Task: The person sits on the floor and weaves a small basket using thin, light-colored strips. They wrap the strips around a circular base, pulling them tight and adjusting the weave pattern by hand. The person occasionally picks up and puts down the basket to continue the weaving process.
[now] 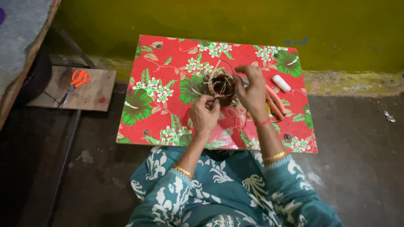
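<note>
- Two hands meet over a small dark round basket (223, 87) near the middle of the floral tabletop (168, 113), pale straw strands sticking out of its rim.
- Left hand (205, 113) sits just nearer the person than the basket, fingers pinched on a strand at its near edge.
- Right hand (251, 90) is beside the basket's right side, fingers pinching a thin strand above the rim.
- Orange scissors (75, 84) lie well apart on a board at left.

Packages: none seen | Labels: none seen | Signs: none seen | Screens: none seen | View covered: head camera, one frame, low table and floor area.
</note>
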